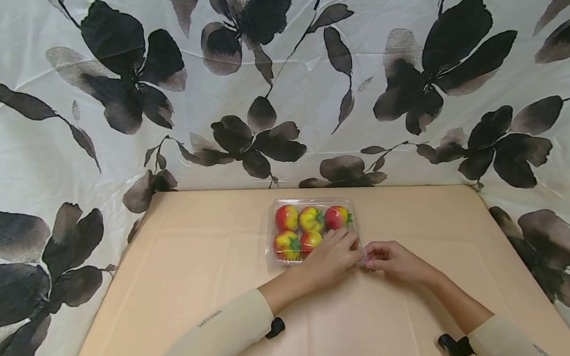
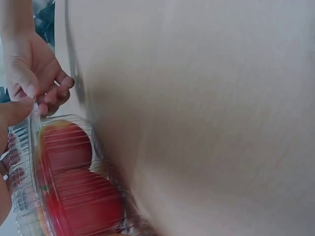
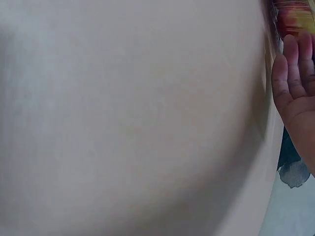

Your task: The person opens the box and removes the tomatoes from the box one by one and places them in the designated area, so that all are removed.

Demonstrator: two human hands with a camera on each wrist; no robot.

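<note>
A clear plastic clamshell box (image 1: pixel 316 200) lies on the table, holding several red-and-yellow fruits (image 1: pixel 286 218) with green leafy tops. My left hand (image 1: pixel 334 256) reaches across the box's front right part and covers some of the fruit. At that corner my right hand (image 1: pixel 395 258) pinches the edge between thumb and fingertips. The left wrist view shows the left thumb (image 2: pixel 17 110) gripping the box's rim, close to the right thumb (image 2: pixel 25 83). Ribbed walls and red fruit (image 2: pixel 91 201) show below them. In the right wrist view, the right fingers (image 3: pixel 292 64) stand beside the box.
A beige sheet covers the table (image 1: pixel 210 244). Behind and beside it hangs a white cloth (image 1: pixel 318 87) with dark flowers. Black wrist cameras (image 1: pixel 275 328) sit at the sleeve cuffs.
</note>
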